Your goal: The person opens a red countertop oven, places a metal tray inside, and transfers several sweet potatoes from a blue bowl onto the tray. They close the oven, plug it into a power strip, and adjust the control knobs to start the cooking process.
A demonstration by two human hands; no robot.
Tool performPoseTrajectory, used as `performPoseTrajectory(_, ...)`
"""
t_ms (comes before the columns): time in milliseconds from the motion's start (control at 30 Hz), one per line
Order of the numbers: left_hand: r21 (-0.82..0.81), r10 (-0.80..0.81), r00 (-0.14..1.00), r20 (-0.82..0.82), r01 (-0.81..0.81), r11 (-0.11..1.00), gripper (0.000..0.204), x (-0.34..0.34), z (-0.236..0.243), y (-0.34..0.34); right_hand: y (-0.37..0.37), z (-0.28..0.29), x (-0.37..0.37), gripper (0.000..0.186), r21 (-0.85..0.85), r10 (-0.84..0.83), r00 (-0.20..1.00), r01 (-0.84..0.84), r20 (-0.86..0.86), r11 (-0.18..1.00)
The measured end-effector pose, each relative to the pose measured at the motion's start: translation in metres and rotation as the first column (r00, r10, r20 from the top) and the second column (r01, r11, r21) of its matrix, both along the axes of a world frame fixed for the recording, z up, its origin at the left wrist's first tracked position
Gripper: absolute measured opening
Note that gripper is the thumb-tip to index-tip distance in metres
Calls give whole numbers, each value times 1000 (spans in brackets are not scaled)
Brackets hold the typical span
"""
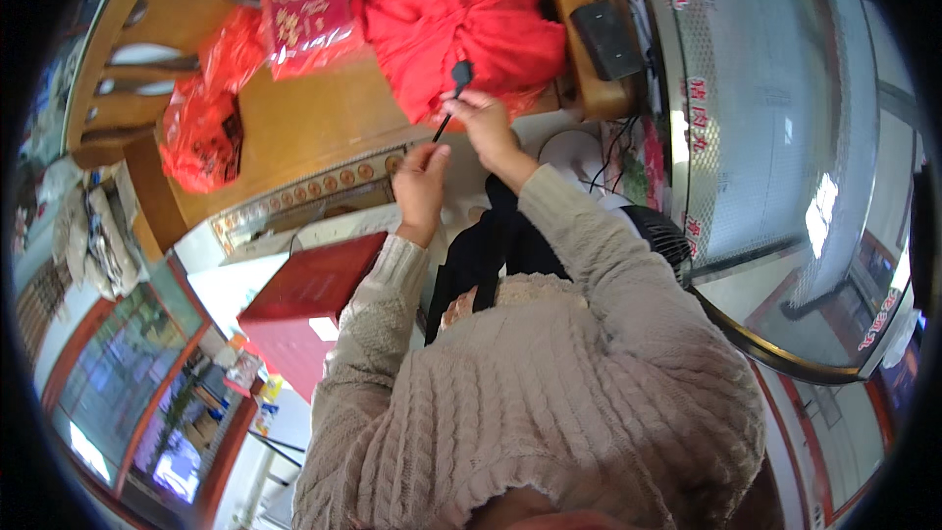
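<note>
My left hand (420, 185) and my right hand (483, 126) are both closed on a thin black power cord (443, 128). The right fingers pinch it just below its thick, dark plug-like end (461, 72), which points away from me. The left fingers grip lower down, where the rest of the cord is hidden. Just beyond my hands, a large bright red cloth bundle (461, 20) lies on a wooden bench (304, 118). A black box like a power adapter (606, 37) rests on the bench's right arm.
Red plastic bags (201, 132) and a wrapped dark red packet (312, 10) lie left on the bench. A dark red box (314, 280) stands near my left forearm. To the right is a glass-fronted cabinet (765, 128), with loose dark cables (613, 152) beside it.
</note>
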State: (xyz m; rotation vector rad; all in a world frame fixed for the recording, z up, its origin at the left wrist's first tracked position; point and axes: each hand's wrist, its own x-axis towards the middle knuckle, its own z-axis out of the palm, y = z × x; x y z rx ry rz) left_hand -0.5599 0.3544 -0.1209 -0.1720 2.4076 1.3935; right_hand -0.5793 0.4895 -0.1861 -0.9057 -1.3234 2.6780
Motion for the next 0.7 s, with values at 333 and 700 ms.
performPoseTrajectory(333,-81,-160,986,-40,157,984,23,-102,-58,65,39,-40,-17,19,387,296,953,-298,68,872)
performPoseTrajectory(700,172,-36,976,214,-2,985,16,-109,-81,68,313,-55,-217,19,839,-173,977,-196,123,-508)
